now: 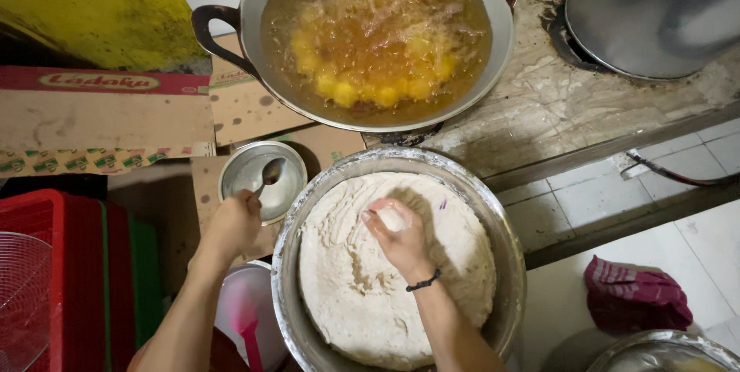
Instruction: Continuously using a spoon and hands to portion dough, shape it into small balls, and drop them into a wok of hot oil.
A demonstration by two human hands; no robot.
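Tiled floor lies lower right, while mid-frame the right hand (401,242) pinches dough (362,295) in the big bowl (287,264) and the left hand (233,222) clasps a spoon (270,173) over a small bowl (235,175).

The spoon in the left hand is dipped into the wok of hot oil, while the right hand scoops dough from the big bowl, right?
Not quite. The head view shows the spoon in the left hand dipped into a small metal bowl beside the wok, not into the oil. The rest holds: the right hand scoops dough from the big bowl.
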